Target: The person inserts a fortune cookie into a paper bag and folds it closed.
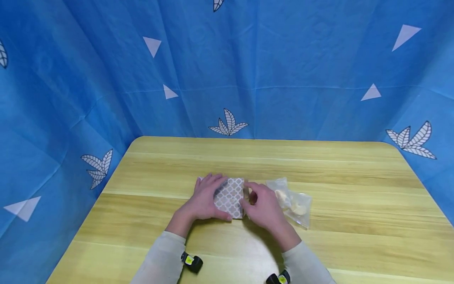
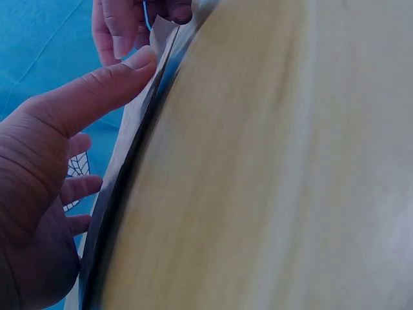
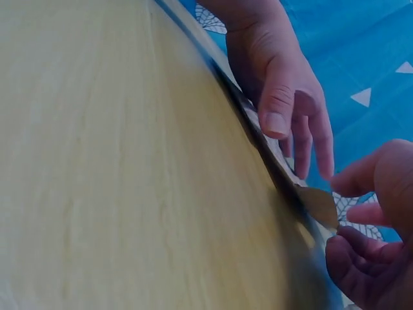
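Observation:
A flat paper pouch [image 1: 231, 196] with a grey-and-white lattice print lies on the wooden table [image 1: 319, 165]. My left hand [image 1: 207, 194] rests flat on its left part, fingers straight and thumb along the near edge. In the left wrist view that thumb [image 2: 97, 90] touches the pouch's edge [image 2: 139, 123]. My right hand [image 1: 252, 198] has its fingers curled at the pouch's right end and pinches a brown flap [image 3: 317, 205] there. The left hand [image 3: 277, 90] shows beyond that flap in the right wrist view.
A clear plastic bag [image 1: 296, 204] holding pale pieces lies just right of my right hand. Blue cloth with white leaf and triangle prints [image 1: 227, 71] walls in the table's back and sides. Bare tabletop stretches to the left, right and far side.

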{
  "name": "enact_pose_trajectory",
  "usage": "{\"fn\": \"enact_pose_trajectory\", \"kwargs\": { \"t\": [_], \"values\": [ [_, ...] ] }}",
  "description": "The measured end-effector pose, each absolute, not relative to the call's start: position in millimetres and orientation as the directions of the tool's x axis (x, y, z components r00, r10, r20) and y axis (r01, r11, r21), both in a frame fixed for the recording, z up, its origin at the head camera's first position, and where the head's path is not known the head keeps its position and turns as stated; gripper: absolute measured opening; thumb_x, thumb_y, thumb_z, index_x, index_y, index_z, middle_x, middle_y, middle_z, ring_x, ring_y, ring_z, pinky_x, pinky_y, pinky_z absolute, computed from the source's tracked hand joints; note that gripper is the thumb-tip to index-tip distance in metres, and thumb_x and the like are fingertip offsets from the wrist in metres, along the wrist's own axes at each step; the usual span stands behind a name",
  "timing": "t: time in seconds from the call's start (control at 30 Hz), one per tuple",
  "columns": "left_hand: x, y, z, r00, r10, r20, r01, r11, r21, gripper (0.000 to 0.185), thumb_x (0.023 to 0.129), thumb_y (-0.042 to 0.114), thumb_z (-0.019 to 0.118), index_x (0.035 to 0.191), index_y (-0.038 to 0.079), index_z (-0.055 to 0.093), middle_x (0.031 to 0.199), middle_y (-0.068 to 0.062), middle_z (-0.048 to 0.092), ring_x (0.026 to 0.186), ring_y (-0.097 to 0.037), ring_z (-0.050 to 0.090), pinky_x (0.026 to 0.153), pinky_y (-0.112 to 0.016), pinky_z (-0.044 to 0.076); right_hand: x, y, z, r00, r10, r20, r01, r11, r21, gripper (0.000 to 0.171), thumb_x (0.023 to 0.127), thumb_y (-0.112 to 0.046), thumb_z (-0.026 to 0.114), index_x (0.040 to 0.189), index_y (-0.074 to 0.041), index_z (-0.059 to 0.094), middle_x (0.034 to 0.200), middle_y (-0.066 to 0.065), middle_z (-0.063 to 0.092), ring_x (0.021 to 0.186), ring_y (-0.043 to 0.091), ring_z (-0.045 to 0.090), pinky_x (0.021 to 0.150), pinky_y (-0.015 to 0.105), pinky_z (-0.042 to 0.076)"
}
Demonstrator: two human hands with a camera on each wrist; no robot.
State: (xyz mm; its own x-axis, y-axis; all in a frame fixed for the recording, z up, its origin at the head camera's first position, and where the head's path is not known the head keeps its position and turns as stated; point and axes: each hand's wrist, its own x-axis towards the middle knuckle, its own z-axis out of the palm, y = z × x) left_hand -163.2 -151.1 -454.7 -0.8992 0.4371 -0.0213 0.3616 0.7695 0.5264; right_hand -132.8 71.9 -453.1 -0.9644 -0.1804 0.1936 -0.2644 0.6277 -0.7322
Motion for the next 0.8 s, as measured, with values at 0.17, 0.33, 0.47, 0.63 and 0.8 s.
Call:
{"fn": "enact_pose_trajectory", "kwargs": {
  "t": [0.17,0.33,0.47,0.63,0.8],
  "values": [
    [-163.4,-151.3,-456.1,-0.891,0.453,-0.035,0.372,0.771,0.516,0.124,0.050,0.060,0.093,0.155,0.024,0.038,0.160,-0.009,0.029,0.148,-0.037,0.011,0.115,-0.058,-0.005,-133.8,73.9,-455.2,-0.969,-0.181,0.168,-0.245,0.630,-0.737,0.040,0.081,-0.013,0.078,0.119,-0.005,0.071,0.078,-0.001,0.058,0.071,0.014,0.053,0.066,0.035,0.047],
    [-163.8,-151.4,-456.9,-0.890,0.454,-0.045,0.369,0.774,0.514,0.124,0.049,0.061,0.093,0.155,0.026,0.038,0.161,-0.008,0.026,0.148,-0.036,0.009,0.115,-0.057,-0.006,-135.4,75.7,-456.3,-0.974,-0.172,0.150,-0.226,0.627,-0.746,0.038,0.080,-0.010,0.079,0.117,-0.005,0.071,0.079,-0.002,0.060,0.071,0.014,0.055,0.067,0.035,0.049],
    [-164.1,-151.5,-457.2,-0.892,0.449,-0.050,0.362,0.776,0.516,0.123,0.051,0.061,0.093,0.155,0.026,0.038,0.161,-0.007,0.027,0.149,-0.035,0.008,0.115,-0.056,-0.007,-136.5,76.7,-456.3,-0.978,-0.165,0.125,-0.202,0.632,-0.748,0.036,0.079,-0.007,0.079,0.114,-0.003,0.072,0.079,-0.002,0.060,0.071,0.014,0.055,0.068,0.035,0.050],
    [-164.1,-151.8,-456.8,-0.896,0.444,-0.033,0.363,0.772,0.521,0.120,0.053,0.060,0.092,0.155,0.027,0.039,0.158,-0.007,0.031,0.148,-0.034,0.010,0.115,-0.055,-0.006,-138.1,76.8,-455.5,-0.979,-0.167,0.118,-0.199,0.644,-0.738,0.036,0.076,-0.004,0.078,0.112,-0.003,0.072,0.078,-0.001,0.058,0.071,0.015,0.054,0.069,0.036,0.049],
    [-163.3,-152.0,-456.3,-0.898,0.440,-0.025,0.360,0.766,0.532,0.119,0.053,0.060,0.092,0.154,0.026,0.040,0.156,-0.007,0.033,0.147,-0.034,0.013,0.115,-0.056,-0.005,-139.2,76.4,-456.0,-0.982,-0.166,0.096,-0.181,0.638,-0.748,0.036,0.076,-0.006,0.081,0.111,-0.003,0.072,0.078,0.000,0.058,0.070,0.015,0.053,0.068,0.036,0.047]
  ]
}}
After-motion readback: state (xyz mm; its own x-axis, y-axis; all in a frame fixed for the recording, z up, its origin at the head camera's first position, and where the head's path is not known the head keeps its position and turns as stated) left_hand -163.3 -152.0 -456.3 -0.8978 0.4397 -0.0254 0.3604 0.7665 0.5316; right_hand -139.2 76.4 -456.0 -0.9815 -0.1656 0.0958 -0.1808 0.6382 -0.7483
